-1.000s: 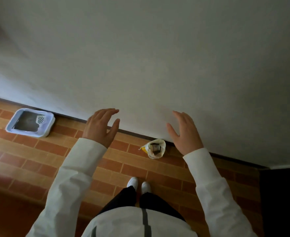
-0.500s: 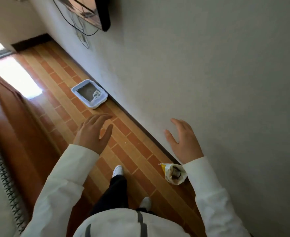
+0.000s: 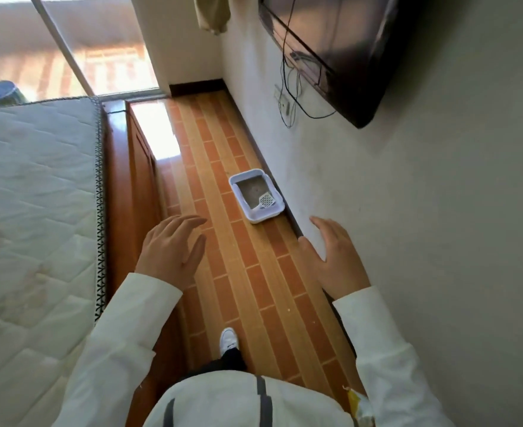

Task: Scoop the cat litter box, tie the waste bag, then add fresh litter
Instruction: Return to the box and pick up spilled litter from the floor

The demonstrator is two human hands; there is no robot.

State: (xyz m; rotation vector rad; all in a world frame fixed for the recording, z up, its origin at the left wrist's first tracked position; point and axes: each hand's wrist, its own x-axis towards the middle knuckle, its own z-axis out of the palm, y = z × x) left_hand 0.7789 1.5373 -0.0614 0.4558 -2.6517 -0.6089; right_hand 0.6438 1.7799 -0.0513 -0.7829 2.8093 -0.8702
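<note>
Both hands, left point(image 3: 171, 251) and right point(image 3: 335, 257), were spread and held nothing. The litter box point(image 3: 256, 195) lay ahead by the wall, scoop point(image 3: 265, 200) resting inside; apparently no step was begun.

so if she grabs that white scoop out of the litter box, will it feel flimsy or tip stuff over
The scoop looks like thin slotted plastic, so probably light and fairly stiff. It lies inside the litter box, head against the rim, so lifting it likely disturbs little. The box is low and wide on flat tile, so it seems unlikely to tip.
</note>
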